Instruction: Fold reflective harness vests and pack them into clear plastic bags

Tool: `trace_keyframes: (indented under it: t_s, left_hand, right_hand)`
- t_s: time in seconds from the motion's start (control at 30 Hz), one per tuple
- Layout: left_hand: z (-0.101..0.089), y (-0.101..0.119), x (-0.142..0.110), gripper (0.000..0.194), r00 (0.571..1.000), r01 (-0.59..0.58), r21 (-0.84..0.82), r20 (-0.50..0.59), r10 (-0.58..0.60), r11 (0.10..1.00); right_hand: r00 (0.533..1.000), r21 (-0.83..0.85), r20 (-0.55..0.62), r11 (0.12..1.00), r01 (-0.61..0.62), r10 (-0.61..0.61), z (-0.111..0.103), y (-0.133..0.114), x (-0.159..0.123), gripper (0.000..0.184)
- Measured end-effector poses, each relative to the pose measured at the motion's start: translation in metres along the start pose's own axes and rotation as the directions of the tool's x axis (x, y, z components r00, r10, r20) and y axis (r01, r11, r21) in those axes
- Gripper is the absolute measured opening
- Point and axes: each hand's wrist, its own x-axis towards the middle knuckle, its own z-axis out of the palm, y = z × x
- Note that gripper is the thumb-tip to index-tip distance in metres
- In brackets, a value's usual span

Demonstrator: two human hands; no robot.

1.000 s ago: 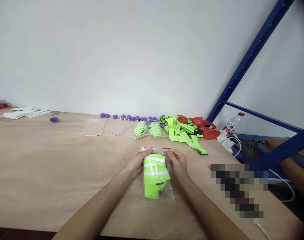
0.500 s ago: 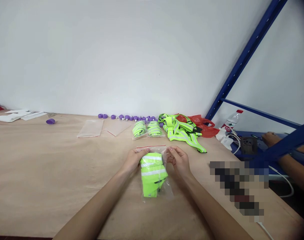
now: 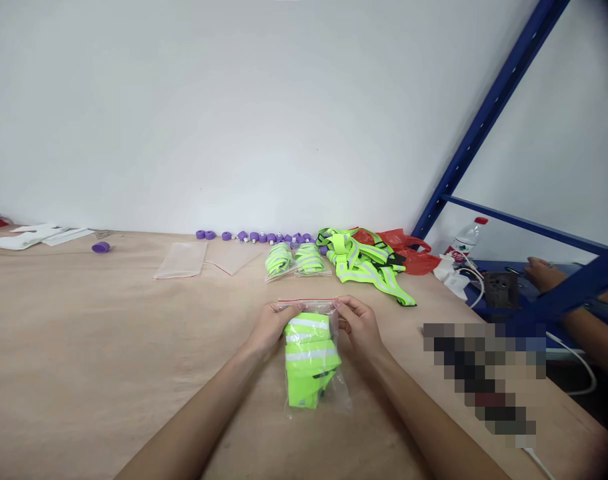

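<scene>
A clear zip bag [image 3: 345,393] with a red line along its top hangs between my hands. Inside it lies a folded neon-yellow reflective strap [image 3: 311,360] with silver bands. My left hand [image 3: 274,328] pinches the bag's upper left corner, thumb in front. At the upper right corner my right hand [image 3: 359,325] grips the bag's top edge between thumb and fingers. Just beyond, two filled bags of rolled reflective straps [image 3: 279,260] stand side by side. To their right is a loose heap of the same reflective straps [image 3: 359,257].
Two flat clear bags [image 3: 181,259] lie left of the filled ones. Several purple caps [image 3: 254,237] line the wall, and one purple piece [image 3: 101,247] sits farther left. A red plastic bag [image 3: 419,253], a bottle [image 3: 468,240], a blue frame [image 3: 477,133] and another person's arm [image 3: 574,313] are at right.
The bag has come slightly down and to the right with my hands. My right hand has moved from beside the bag's upper corner to a grip on its top edge.
</scene>
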Motion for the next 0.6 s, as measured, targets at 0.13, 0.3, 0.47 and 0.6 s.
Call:
trace_keyframes:
  t_s: [0.13, 0.3, 0.47, 0.6]
  left_hand:
    - [-0.001, -0.005, 0.005, 0.040, 0.998, -0.032, -0.046, -0.057, 0.029, 0.998]
    - [-0.004, -0.010, 0.008, 0.041, 0.993, -0.061, -0.031, -0.101, 0.057, 0.998]
    - [-0.008, -0.014, 0.009, 0.041, 0.993, -0.072, -0.002, -0.090, 0.071, 0.997]
    - [-0.009, -0.014, 0.008, 0.042, 0.996, -0.060, 0.016, -0.063, 0.061, 0.998]
  right_hand:
    - [0.999, -0.004, -0.029, 1.000, 0.015, -0.015, -0.002, 0.000, 0.002, 0.042]
    - [0.999, -0.002, -0.054, 1.000, 0.001, -0.001, -0.002, 0.002, 0.002, 0.045]
    - [0.994, 0.048, 0.009, 0.993, -0.108, 0.107, -0.002, 0.006, 0.001, 0.043]
    - [0.992, 0.025, 0.034, 0.992, -0.122, 0.122, -0.002, 0.008, 0.000, 0.039]
